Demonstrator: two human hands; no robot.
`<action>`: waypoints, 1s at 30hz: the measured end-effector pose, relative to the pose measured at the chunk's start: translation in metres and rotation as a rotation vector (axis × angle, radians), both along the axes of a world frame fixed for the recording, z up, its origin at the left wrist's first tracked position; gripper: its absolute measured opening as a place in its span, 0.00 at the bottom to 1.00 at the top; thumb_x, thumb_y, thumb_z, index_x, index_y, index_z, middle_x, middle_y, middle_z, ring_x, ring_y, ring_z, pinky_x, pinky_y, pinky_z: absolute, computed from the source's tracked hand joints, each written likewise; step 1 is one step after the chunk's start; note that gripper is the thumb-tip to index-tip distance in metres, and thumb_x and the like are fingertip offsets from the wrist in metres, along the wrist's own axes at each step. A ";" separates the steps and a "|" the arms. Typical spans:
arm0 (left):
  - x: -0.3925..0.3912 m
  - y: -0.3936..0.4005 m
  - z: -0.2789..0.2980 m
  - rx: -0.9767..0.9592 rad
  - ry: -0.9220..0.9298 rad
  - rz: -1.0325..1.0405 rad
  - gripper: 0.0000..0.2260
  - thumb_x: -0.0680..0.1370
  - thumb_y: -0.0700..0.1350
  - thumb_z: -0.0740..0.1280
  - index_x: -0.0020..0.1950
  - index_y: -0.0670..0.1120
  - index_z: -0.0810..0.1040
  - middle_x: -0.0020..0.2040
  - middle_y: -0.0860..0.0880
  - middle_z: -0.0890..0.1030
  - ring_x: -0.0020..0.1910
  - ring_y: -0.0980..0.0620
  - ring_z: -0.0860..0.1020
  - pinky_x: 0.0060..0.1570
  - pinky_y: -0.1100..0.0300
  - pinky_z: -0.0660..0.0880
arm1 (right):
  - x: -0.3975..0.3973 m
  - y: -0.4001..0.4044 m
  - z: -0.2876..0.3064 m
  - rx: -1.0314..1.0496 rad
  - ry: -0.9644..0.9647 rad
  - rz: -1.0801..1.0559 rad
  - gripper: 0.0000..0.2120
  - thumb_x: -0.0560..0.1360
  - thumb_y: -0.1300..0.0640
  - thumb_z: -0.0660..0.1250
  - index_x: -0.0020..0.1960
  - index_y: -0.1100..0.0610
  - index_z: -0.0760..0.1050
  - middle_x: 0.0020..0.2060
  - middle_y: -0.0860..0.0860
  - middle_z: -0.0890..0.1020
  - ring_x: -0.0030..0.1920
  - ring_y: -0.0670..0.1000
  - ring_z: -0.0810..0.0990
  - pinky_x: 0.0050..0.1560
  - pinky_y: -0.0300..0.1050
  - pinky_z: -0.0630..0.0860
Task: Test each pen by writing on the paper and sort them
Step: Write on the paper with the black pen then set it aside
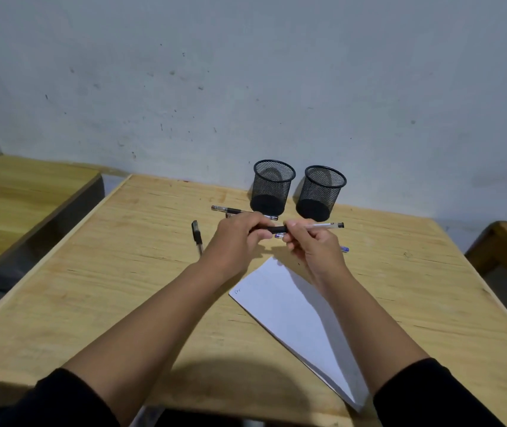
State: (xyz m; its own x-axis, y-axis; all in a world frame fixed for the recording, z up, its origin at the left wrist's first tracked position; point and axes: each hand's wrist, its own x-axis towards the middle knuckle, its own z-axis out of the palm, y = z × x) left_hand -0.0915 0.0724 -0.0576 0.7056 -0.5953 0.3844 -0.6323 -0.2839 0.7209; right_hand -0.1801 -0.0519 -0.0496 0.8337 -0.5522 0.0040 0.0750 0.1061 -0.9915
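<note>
Pen (307, 227) mid-frame, above the worktop (91, 288), clamped at both ends: left hand (236, 238) on the cap end, right hand (313, 245) on the barrel. Risk: a sharp cap pull could knock the cups (272, 186) or scatter loose pens (197, 234).

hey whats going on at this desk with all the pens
A person holds one pen between both hands above the wooden table, seemingly at its cap. Other pens lie loose nearby. The two mesh cups look empty, and the paper bears only a small mark.
</note>
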 end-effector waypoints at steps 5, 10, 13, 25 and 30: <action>-0.007 0.004 0.010 -0.032 0.059 0.023 0.06 0.75 0.38 0.67 0.48 0.47 0.82 0.40 0.54 0.80 0.36 0.66 0.76 0.35 0.78 0.67 | -0.020 0.004 0.004 -0.060 -0.071 -0.065 0.07 0.77 0.62 0.63 0.41 0.58 0.76 0.28 0.49 0.77 0.27 0.42 0.72 0.31 0.32 0.69; 0.020 0.026 0.007 0.022 0.145 0.237 0.06 0.76 0.38 0.65 0.47 0.45 0.81 0.45 0.49 0.82 0.39 0.59 0.78 0.37 0.78 0.69 | -0.057 -0.038 0.011 0.030 -0.137 -0.249 0.07 0.78 0.62 0.62 0.42 0.57 0.76 0.25 0.47 0.78 0.26 0.42 0.72 0.26 0.31 0.68; 0.016 0.016 0.001 0.204 0.107 0.150 0.05 0.75 0.40 0.67 0.48 0.47 0.81 0.47 0.48 0.83 0.46 0.52 0.78 0.48 0.63 0.72 | -0.060 -0.029 0.003 0.021 -0.062 -0.199 0.06 0.78 0.61 0.62 0.43 0.58 0.76 0.28 0.49 0.78 0.27 0.44 0.72 0.26 0.32 0.68; 0.007 0.006 -0.026 0.371 0.066 0.110 0.07 0.76 0.36 0.66 0.51 0.44 0.81 0.51 0.45 0.83 0.47 0.53 0.78 0.46 0.62 0.72 | -0.067 -0.005 -0.005 0.129 0.002 -0.112 0.06 0.77 0.58 0.64 0.45 0.57 0.80 0.31 0.52 0.80 0.28 0.45 0.74 0.30 0.35 0.73; -0.011 0.013 -0.014 0.274 0.074 0.123 0.08 0.77 0.39 0.64 0.54 0.46 0.80 0.53 0.46 0.82 0.40 0.57 0.76 0.37 0.69 0.70 | -0.066 0.002 -0.008 0.113 0.012 -0.064 0.08 0.77 0.58 0.63 0.48 0.57 0.81 0.35 0.54 0.82 0.31 0.47 0.76 0.31 0.37 0.71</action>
State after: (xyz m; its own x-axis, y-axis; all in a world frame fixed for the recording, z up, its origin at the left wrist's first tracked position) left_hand -0.1029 0.0854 -0.0720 0.7990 -0.5780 0.1660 -0.5295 -0.5455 0.6496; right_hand -0.2462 -0.0498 -0.0571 0.7963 -0.6007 -0.0709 0.0737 0.2127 -0.9743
